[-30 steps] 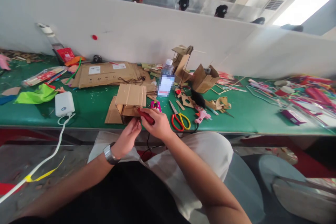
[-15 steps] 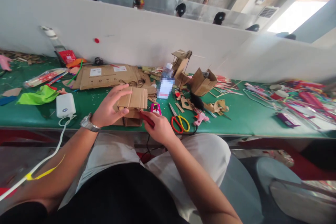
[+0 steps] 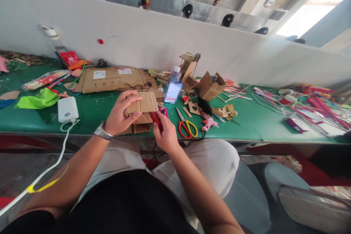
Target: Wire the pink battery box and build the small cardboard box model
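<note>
A small cardboard box (image 3: 146,102) with a flat top flap and an opening at its front stands at the table's near edge. My left hand (image 3: 123,113) grips it from the left, its fingers over the top and its thumb along the flap's front edge. In my right hand (image 3: 166,131) is a red-handled tool (image 3: 156,120), held against the right side of the box under the flap. The working end of that tool is hidden, so its kind does not show. A pink-and-black packet (image 3: 163,111) lies partly hidden behind the right hand.
Scissors (image 3: 188,124) and a pink glue gun (image 3: 209,123) lie to the right. Behind are a phone (image 3: 173,92), a bottle (image 3: 175,75), cardboard constructions (image 3: 212,86) and flat cardboard (image 3: 109,80). A white power bank (image 3: 67,109) with a cable stands at left.
My left hand has moved right and closed onto the box. The box has shifted slightly right, and the red-handled tool now sits closer in under the flap's right end.
</note>
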Demonstrator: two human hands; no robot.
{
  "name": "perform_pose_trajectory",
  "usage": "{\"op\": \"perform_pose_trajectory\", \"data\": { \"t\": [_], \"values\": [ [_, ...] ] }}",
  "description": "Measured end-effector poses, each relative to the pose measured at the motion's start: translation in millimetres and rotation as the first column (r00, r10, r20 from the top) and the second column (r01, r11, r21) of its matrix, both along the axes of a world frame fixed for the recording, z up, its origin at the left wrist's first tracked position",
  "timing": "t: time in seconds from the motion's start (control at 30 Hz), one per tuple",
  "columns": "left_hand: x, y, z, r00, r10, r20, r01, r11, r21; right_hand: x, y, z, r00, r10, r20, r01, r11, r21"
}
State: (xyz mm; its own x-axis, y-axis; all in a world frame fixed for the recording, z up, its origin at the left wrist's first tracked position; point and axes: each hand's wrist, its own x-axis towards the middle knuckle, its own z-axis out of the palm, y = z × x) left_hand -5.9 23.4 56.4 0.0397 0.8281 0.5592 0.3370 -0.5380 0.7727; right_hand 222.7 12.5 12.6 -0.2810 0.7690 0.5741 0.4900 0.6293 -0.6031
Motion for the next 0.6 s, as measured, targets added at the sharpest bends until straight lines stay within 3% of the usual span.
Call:
{"op": "perform_pose_trajectory", "data": {
  "t": [0.2, 0.6],
  "values": [
    [-4.5, 1.6, 6.6, 0.999, -0.039, -0.022, 0.038, 0.998, -0.04, -6.2, 7.3, -16.7, 0.998, 0.04, -0.041, -0.041, 0.999, -0.012],
    [-4.6, 3.4, 10.8, 0.997, -0.078, 0.013, 0.079, 0.995, -0.065, -22.3, 7.0, -17.5, 0.995, 0.042, -0.093, -0.042, 0.999, 0.003]
  ]
}}
